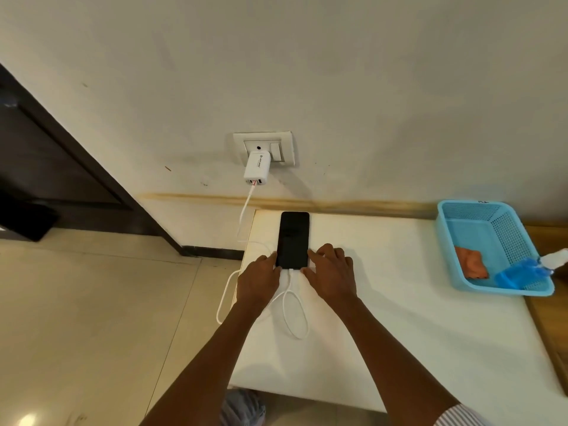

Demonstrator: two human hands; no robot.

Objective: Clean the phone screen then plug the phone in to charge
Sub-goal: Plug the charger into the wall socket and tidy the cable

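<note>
Now the person is working at the last step, the charging one. The phone (293, 239) is lying face up on the white table (399, 302), its screen dark, and both hands are bracketing its near end. The left hand (259, 279) is resting against the phone's left lower edge, fingers fairly straight and together, touching rather than pinching. The right hand (332, 273) is lying just to the other side, fingers spread loosely over the table and touching the phone's right lower corner; neither hand is curling round anything that can be seen. Between the two hands the cable (292, 305) is running into the phone's near end, looping toward the person and then away past the left hand, up to the charger (257, 168) sitting in the wall socket (264, 147). Whether the plug is fully seated cannot be told. Far off to the right of the grip, a blue basket (491, 241) is holding an orange cloth (470, 261) and a spray bottle (522, 273), so the wiping is probably finished. The next move likely calls for a firm push of the plug while steadying the phone, then checking that the screen is lighting up.
</note>
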